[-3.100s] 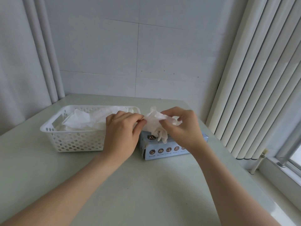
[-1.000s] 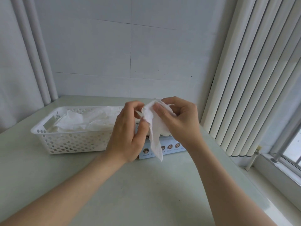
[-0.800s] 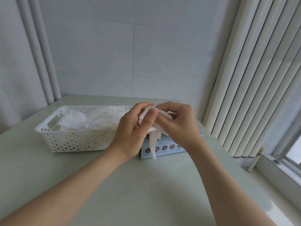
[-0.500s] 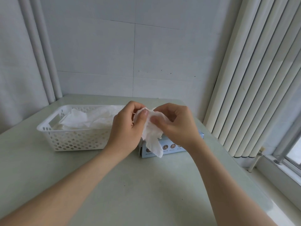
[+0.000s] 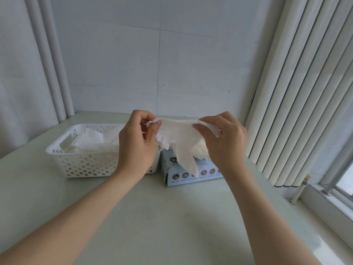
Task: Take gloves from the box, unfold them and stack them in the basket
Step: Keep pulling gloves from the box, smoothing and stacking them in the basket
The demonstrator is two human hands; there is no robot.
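Pale green table (image 5: 172, 217) runs up to a white wall, and I take the blue glove box (image 5: 191, 177) on it as my marker. Above the box I see both hands holding one white glove (image 5: 179, 138) stretched sideways. The left hand (image 5: 135, 148) pinches its left edge between thumb and curled fingers, and the right hand (image 5: 225, 142) pinches the right edge likewise. Glove fingers hang over the box front, perhaps brushing it. Just left of the box stands the white basket (image 5: 86, 165), with heaped gloves (image 5: 95, 140) inside. Right of the box hang vertical blinds (image 5: 305, 92).
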